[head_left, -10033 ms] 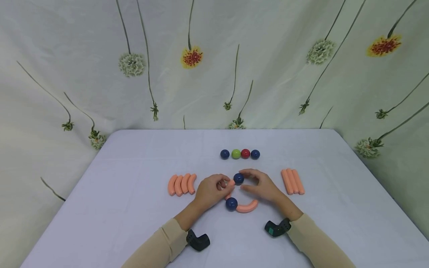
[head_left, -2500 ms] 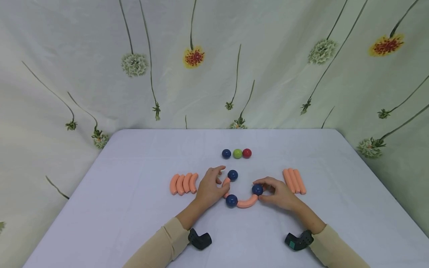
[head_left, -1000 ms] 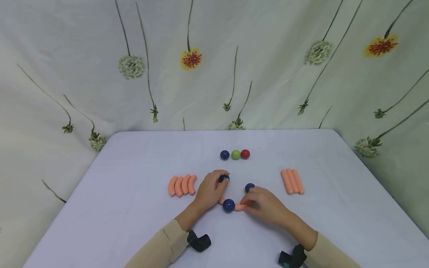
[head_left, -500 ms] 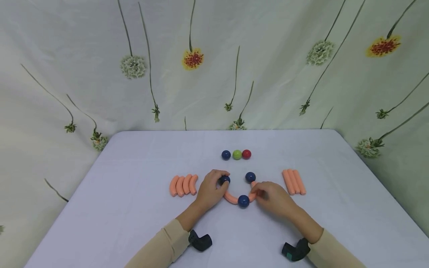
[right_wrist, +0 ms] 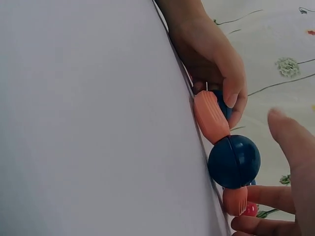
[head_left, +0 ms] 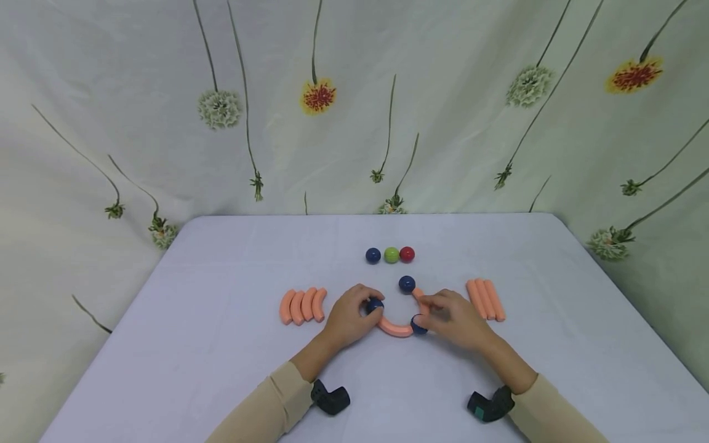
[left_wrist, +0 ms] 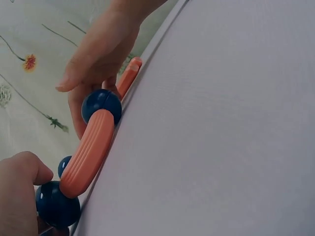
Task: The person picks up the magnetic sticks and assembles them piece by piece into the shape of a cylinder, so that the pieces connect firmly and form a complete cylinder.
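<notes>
Two curved orange rods and three blue balls form an open arc on the table. My left hand (head_left: 352,314) pinches the blue ball (left_wrist: 58,204) at the arc's left end between thumb and fingers. One curved rod (head_left: 396,330) runs from it to the middle blue ball (right_wrist: 235,161). From there the second curved rod (head_left: 419,296) leads to the far blue ball (head_left: 407,283). My right hand (head_left: 456,318) is at the middle ball and second rod. Its fingers lie along their outer side, while its thumb (right_wrist: 288,135) stands lifted off the ball.
Behind the arc sit a blue ball (head_left: 373,256), a green ball (head_left: 391,255) and a red ball (head_left: 407,254) in a row. Several curved orange rods (head_left: 301,306) lie at left, three straight orange rods (head_left: 485,299) at right. A floral cloth (head_left: 454,123) hangs behind the table.
A blue ball from the back row has joined the arc. The arc has turned counter-clockwise; my left hand has gone from a rod to the end ball, and my right thumb has lifted.
</notes>
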`<state>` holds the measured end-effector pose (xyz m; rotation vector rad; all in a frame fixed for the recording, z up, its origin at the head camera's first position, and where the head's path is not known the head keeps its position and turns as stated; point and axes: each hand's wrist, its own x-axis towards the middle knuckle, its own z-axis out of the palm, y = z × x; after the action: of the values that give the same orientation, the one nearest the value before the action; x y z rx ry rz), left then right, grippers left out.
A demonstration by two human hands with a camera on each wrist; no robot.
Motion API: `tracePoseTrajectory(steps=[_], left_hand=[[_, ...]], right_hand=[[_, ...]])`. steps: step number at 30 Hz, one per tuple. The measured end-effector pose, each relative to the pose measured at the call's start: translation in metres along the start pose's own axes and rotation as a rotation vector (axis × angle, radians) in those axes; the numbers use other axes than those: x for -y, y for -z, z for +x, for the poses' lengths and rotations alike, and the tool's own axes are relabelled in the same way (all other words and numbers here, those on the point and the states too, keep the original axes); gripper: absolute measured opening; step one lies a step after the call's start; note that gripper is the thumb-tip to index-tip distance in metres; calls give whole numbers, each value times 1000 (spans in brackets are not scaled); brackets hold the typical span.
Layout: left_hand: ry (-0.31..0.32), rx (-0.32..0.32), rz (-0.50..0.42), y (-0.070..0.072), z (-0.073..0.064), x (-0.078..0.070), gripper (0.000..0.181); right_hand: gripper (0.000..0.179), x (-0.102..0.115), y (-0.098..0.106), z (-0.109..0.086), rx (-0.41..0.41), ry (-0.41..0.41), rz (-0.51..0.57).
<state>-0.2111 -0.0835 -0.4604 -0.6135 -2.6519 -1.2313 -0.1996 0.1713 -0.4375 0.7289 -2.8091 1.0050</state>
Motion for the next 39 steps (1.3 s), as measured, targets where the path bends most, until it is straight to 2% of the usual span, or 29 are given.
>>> tracePoseTrajectory(steps=[5, 14, 24, 35, 39], left_hand=[[-40, 21, 0, 1, -1, 0, 20], [-63, 73, -28, 0, -1, 0, 17], [-80, 121, -15, -1, 0, 0, 17], [-110, 121, -24, -1, 0, 0, 16], [-108, 117, -49, -1, 0, 1, 16]], right_hand=[[64, -2, 1, 0, 39, -5, -62], [54, -12, -2, 0, 16, 18, 50], [50, -20, -5, 0, -16, 27, 86], [52, -21, -4, -1, -20, 26, 112], [50, -22, -5, 0, -26, 53, 117]])
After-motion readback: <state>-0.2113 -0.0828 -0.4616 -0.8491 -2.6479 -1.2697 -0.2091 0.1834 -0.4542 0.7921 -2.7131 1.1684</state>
